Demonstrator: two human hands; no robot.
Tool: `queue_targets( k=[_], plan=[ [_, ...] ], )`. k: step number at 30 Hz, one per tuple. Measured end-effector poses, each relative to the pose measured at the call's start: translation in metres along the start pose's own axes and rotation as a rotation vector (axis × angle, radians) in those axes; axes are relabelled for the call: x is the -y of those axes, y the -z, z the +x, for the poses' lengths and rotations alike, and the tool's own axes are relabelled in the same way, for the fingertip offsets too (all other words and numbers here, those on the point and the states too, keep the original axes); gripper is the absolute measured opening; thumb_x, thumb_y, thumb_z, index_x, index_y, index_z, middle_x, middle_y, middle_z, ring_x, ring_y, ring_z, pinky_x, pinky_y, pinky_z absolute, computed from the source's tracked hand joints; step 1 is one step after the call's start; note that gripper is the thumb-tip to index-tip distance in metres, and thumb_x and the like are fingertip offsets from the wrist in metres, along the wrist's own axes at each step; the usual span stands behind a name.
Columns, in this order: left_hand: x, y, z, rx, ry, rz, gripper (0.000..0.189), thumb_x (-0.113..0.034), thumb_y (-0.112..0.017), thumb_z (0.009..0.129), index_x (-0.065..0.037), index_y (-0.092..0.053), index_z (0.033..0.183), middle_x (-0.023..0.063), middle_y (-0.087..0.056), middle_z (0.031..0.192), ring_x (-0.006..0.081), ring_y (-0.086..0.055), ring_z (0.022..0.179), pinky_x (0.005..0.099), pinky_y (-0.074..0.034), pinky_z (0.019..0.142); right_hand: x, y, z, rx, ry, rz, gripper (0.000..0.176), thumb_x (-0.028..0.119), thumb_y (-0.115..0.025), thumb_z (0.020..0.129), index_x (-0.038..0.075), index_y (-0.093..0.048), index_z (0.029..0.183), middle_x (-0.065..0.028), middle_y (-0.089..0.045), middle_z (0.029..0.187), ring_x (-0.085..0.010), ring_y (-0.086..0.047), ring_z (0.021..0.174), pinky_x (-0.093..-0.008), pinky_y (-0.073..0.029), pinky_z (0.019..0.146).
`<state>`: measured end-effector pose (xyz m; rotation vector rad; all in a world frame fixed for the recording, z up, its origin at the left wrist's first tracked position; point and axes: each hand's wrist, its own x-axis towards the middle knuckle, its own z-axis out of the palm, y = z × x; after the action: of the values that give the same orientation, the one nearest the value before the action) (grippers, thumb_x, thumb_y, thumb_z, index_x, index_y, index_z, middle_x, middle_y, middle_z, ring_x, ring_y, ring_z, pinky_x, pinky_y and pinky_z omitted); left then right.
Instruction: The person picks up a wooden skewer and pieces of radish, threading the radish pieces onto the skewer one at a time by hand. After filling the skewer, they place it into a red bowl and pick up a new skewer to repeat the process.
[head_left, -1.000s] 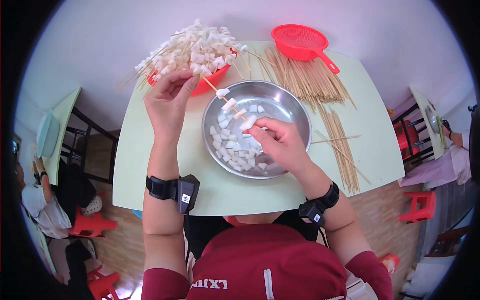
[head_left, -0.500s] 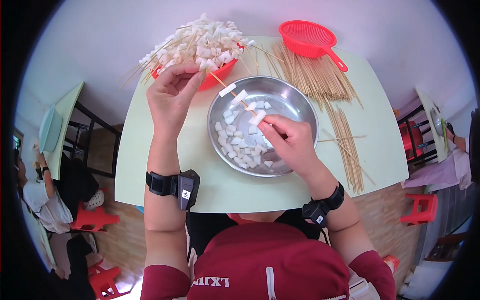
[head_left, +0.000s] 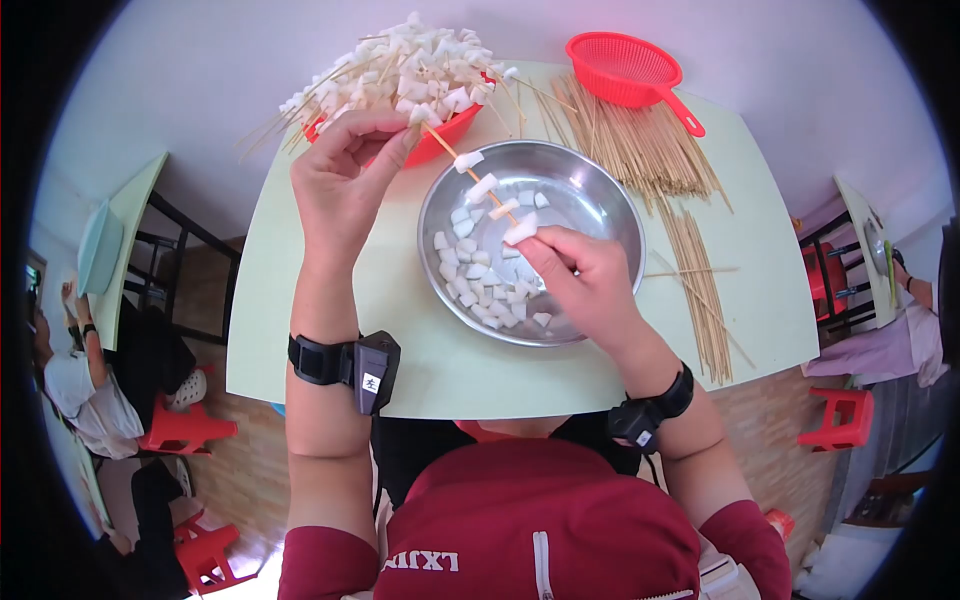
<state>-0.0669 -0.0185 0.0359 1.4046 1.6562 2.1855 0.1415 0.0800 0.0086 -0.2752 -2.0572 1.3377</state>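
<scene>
Between my hands a thin wooden skewer [head_left: 443, 143] slants over a steel bowl [head_left: 610, 290], with several white pieces spaced along it. My left hand [head_left: 355, 165] pinches a white piece at the skewer's upper left end. At the lower right end, my right hand [head_left: 585, 275] has its thumb and fingers closed on another white piece [head_left: 521, 230]. Loose white chunks [head_left: 490, 291] lie in the bowl below, mostly on its left side. Behind my left hand, a red basket [head_left: 430, 147] is heaped with filled skewers [head_left: 410, 75].
Bare skewers [head_left: 650, 150] lie in a thick bundle at the table's back right, more [head_left: 700, 300] right of the bowl. A red strainer [head_left: 625, 70] rests on the bundle. Two other people [head_left: 90, 400] [head_left: 915, 325] sit at side tables. Red stools [head_left: 840, 417] stand on the floor.
The white pieces on the skewer have shifted and turned slightly. Both hands keep their grips. The whole table scene sits a little differently in view.
</scene>
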Motion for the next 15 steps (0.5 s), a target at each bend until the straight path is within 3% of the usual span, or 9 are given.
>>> queue_targets(
  k=[1, 2, 4, 8, 10, 14, 15],
  plan=[
    [0.001, 0.0, 0.0, 0.006, -0.003, -0.004, 0.015, 0.003, -0.068, 0.078, 0.005, -0.064, 0.093, 0.0096, -0.064, 0.092, 0.0138, -0.062, 0.083, 0.0245, -0.051, 0.077, 0.006, 0.005, 0.0, 0.148, -0.289, 0.298, 0.019, 0.016, -0.054, 0.092, 0.001, -0.066, 0.089, 0.0057, -0.044, 0.052, -0.0012, -0.035, 0.043, -0.0218, -0.023, 0.039],
    [0.002, 0.0, 0.001, 0.012, -0.009, -0.009, 0.015, 0.003, -0.068, 0.078, 0.005, -0.064, 0.093, 0.0094, -0.064, 0.092, 0.0136, -0.062, 0.084, 0.0243, -0.051, 0.077, 0.004, 0.009, 0.0, 0.148, -0.289, 0.297, 0.019, 0.016, -0.054, 0.092, 0.001, -0.066, 0.089, 0.0057, -0.044, 0.052, -0.0012, -0.035, 0.043, -0.0218, -0.023, 0.039],
    [0.002, -0.002, 0.001, 0.009, 0.013, -0.023, 0.015, 0.003, -0.068, 0.078, 0.005, -0.064, 0.093, 0.0093, -0.064, 0.092, 0.0135, -0.062, 0.084, 0.0242, -0.051, 0.078, 0.0, 0.015, 0.002, 0.348, -0.474, 0.95, 0.024, 0.018, -0.052, 0.093, -0.001, -0.066, 0.095, 0.0053, -0.04, 0.05, -0.001, -0.03, 0.046, -0.0202, -0.021, 0.042],
    [0.001, -0.003, -0.001, 0.014, 0.033, -0.001, 0.012, 0.007, -0.064, 0.08, 0.005, -0.063, 0.092, 0.0094, -0.063, 0.093, 0.0156, -0.062, 0.086, 0.0257, -0.051, 0.08, 0.0, 0.009, 0.001, 0.303, -0.455, 0.77, 0.026, 0.019, -0.049, 0.095, -0.002, -0.064, 0.096, 0.0059, -0.037, 0.048, -0.001, -0.027, 0.044, -0.0205, -0.02, 0.041],
    [0.002, -0.005, -0.001, 0.011, 0.023, -0.006, 0.012, 0.007, -0.064, 0.08, 0.005, -0.063, 0.092, 0.0094, -0.063, 0.094, 0.0154, -0.062, 0.087, 0.0257, -0.051, 0.081, -0.01, -0.006, -0.002, -0.039, 0.071, -0.179, 0.026, 0.02, -0.048, 0.096, -0.002, -0.063, 0.099, 0.0073, -0.036, 0.05, -0.0024, -0.024, 0.041, -0.0204, -0.018, 0.04],
    [0.001, -0.005, -0.002, 0.017, 0.003, 0.015, 0.013, 0.007, -0.065, 0.079, 0.005, -0.064, 0.093, 0.0092, -0.063, 0.095, 0.0146, -0.061, 0.087, 0.026, -0.051, 0.081, -0.008, -0.006, -0.002, -0.041, 0.125, -0.221, 0.03, 0.022, -0.045, 0.097, -0.003, -0.062, 0.099, 0.0072, -0.033, 0.049, -0.0025, -0.022, 0.04, -0.0214, -0.017, 0.039],
    [0.002, -0.006, -0.002, 0.013, 0.003, 0.013, 0.013, 0.007, -0.065, 0.079, 0.005, -0.064, 0.093, 0.0092, -0.063, 0.095, 0.0146, -0.061, 0.087, 0.026, -0.051, 0.081, -0.001, 0.001, 0.0, 0.108, -0.15, 0.182, 0.03, 0.022, -0.046, 0.097, -0.003, -0.062, 0.099, 0.0069, -0.033, 0.049, -0.0025, -0.022, 0.04, -0.0214, -0.018, 0.04]
  ],
)
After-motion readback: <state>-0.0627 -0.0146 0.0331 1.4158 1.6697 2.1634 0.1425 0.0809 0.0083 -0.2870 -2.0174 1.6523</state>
